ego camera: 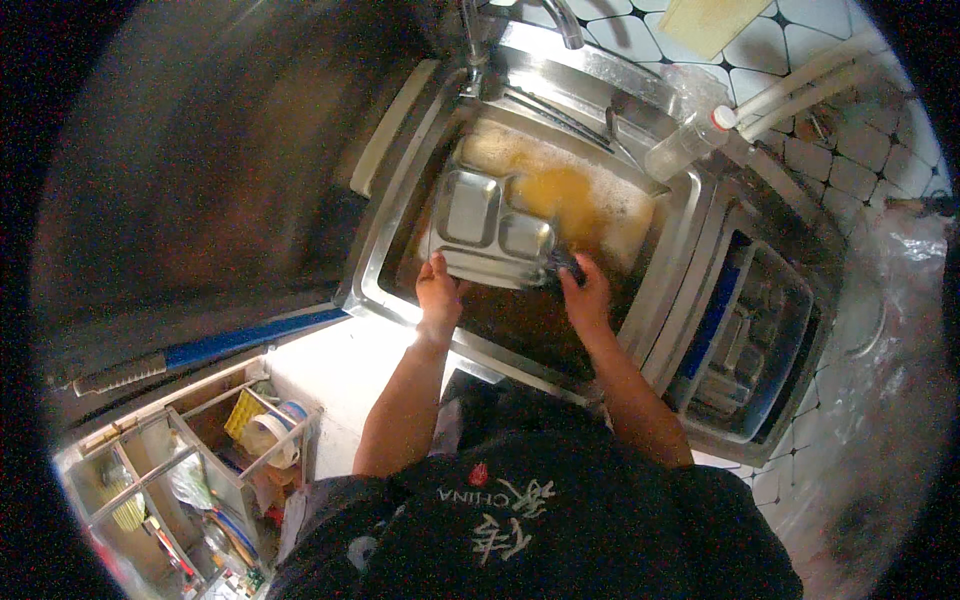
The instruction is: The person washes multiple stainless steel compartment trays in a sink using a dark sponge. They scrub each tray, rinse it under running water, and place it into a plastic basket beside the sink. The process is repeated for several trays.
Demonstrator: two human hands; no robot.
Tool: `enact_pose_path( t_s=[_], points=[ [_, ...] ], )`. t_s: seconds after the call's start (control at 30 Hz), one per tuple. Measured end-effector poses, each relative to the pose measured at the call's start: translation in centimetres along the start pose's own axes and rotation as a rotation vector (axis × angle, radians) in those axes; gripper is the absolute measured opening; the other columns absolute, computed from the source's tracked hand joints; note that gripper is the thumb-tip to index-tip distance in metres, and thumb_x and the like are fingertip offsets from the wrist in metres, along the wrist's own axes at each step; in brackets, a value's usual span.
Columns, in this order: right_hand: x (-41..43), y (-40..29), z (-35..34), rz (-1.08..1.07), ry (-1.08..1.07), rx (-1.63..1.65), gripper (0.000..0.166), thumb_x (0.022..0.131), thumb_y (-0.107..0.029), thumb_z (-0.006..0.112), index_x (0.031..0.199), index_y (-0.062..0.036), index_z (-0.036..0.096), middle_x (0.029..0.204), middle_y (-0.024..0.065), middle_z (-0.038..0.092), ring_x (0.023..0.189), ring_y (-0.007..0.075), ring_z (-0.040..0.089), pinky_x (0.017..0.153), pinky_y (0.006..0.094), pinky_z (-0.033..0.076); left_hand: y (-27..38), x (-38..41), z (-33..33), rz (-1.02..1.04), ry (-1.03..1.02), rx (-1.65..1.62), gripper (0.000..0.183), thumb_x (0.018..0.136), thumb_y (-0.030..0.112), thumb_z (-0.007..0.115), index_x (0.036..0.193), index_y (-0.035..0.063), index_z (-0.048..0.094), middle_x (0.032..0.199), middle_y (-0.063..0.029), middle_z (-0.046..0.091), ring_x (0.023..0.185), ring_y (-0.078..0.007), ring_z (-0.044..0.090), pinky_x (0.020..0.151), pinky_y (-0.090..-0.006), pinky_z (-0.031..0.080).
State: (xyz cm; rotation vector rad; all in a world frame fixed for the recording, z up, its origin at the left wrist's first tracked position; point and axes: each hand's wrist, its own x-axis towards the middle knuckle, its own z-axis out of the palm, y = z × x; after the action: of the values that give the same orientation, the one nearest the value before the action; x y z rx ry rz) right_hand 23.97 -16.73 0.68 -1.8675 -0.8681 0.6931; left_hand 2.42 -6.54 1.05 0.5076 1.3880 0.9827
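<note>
A stainless steel compartment tray [469, 210] is tilted over the murky, foamy water [630, 217] of a steel sink basin [679, 247]. My left hand [437, 292] grips the tray's near left edge, thumb on top. At the tray's near right corner, my right hand [586, 296] holds a small dark object [571, 268], too blurred to name, against or close to the rim. An orange-yellow patch [559, 191] shows in the water beyond the tray; what makes it is unclear.
A faucet [562, 26] overhangs the sink's far side. Along the far ledge are thin dark rods [559, 120] and a clear plastic bottle [686, 146] with a cap. Compartment trays [739, 337] lie in the right basin. A shelf rack [180, 480] stands at lower left.
</note>
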Motion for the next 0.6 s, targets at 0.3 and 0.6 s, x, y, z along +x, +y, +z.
enact_pose_path(
  t_s=[0.3, 0.6],
  points=[
    [-0.9, -7.9, 6.7, -0.515, -0.294, -0.345, 0.035, 0.08, -0.019, 0.062, 0.113, -0.0052, 0.06, 0.126, 0.0136, 0.054, 0.114, 0.0369, 0.048, 0.098, 0.0508, 0.035, 0.6, 0.7, 1.7, 0.057, 0.115, 0.13, 0.042, 0.097, 0.036, 0.048, 0.102, -0.0045, 0.057, 0.091, -0.0125, 0.062, 0.078, -0.021, 0.058, 0.07, -0.0324, 0.049],
    [3.5, -1.0, 3.7, -0.488, -0.288, -0.673, 0.039, 0.078, -0.014, 0.056, 0.116, -0.0037, 0.057, 0.131, 0.0164, 0.049, 0.114, 0.0413, 0.046, 0.097, 0.0547, 0.035, 0.8, -0.7, 0.5, 0.008, 0.214, 0.158, 0.041, 0.095, 0.039, 0.051, 0.097, -0.0023, 0.053, 0.078, -0.0101, 0.058, 0.063, -0.0193, 0.055, 0.046, -0.0324, 0.046]
  ],
)
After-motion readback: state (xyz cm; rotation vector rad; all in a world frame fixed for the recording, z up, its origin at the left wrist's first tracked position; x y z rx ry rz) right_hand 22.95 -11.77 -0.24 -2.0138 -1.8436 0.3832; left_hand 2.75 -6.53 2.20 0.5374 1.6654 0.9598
